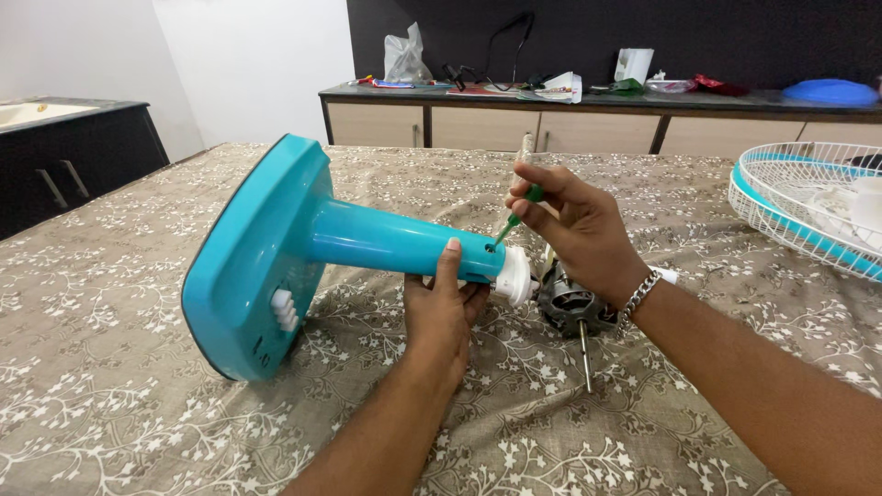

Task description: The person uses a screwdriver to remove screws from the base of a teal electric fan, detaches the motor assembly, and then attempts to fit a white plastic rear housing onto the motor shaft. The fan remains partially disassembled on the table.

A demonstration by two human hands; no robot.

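floral tablecloth (138, 404) under it all, your left hand (444, 317) grips the teal fan stand (367, 241) lying sideways, right hand (574, 225) pinches a green screwdriver (516, 213) at its hole, motor (571, 305) just beside

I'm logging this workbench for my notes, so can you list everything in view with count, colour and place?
Turquoise plastic fan stand: one, turquoise, lying on its side mid-table.
Small green-handled screwdriver: one, green, tip at a hole near the stand's neck.
Bare metal fan motor: one, grey, at the neck end, shaft pointing toward the camera.
White wire fan guard: one, white with turquoise rim, right table edge.
Floral tablecloth: one, brown and white, covering the table.
Long counter: one, dark top, beige fronts, by the back wall, cluttered with bags and papers.
Dark cabinet: one, black, left.
Left hand: under the stand's neck, supporting it.
Right hand: pinching the screwdriver, metal bracelet on wrist.
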